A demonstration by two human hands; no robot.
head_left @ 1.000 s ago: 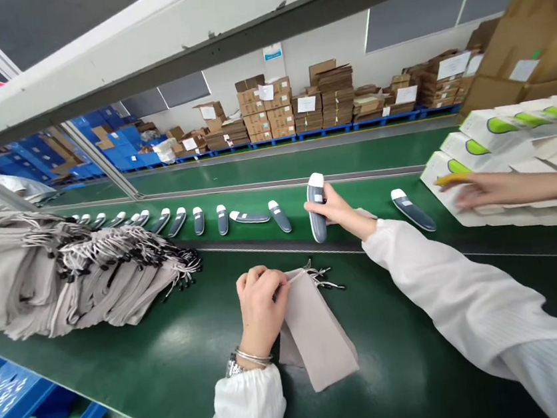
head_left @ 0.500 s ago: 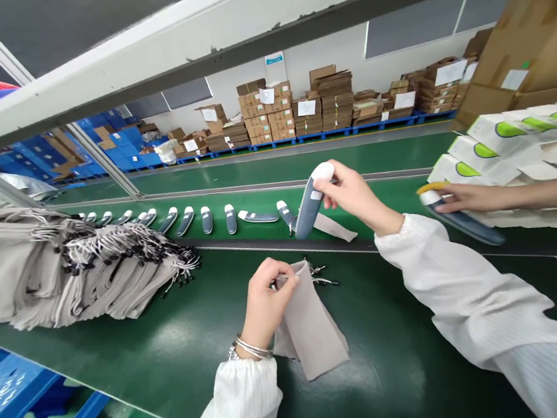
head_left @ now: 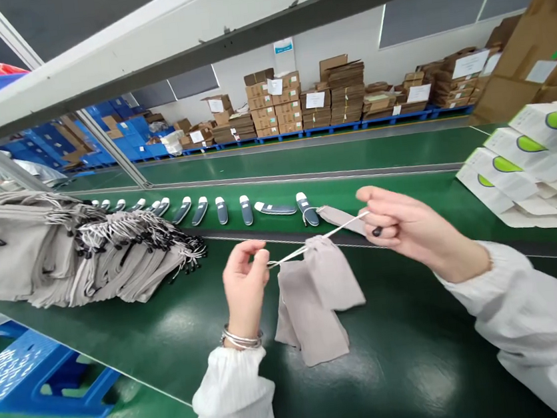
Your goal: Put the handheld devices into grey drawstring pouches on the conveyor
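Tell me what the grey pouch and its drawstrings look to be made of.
Grey pouch: soft matte cloth, likely a suede-like fabric; it sags and creases. Drawstrings: thin pale cord, pulled taut between left hand and right hand.

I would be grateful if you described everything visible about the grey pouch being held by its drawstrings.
The grey pouch is a small bag of soft, matte cloth, gathered shut at its top. Pale drawstrings run out from the neck to either side: the left hand pinches one end, the right hand pulls the other, with a dark bead at its fingers. The pouch hangs tilted, bulging slightly, over a flat pouch lying on the green table. Its contents are hidden.
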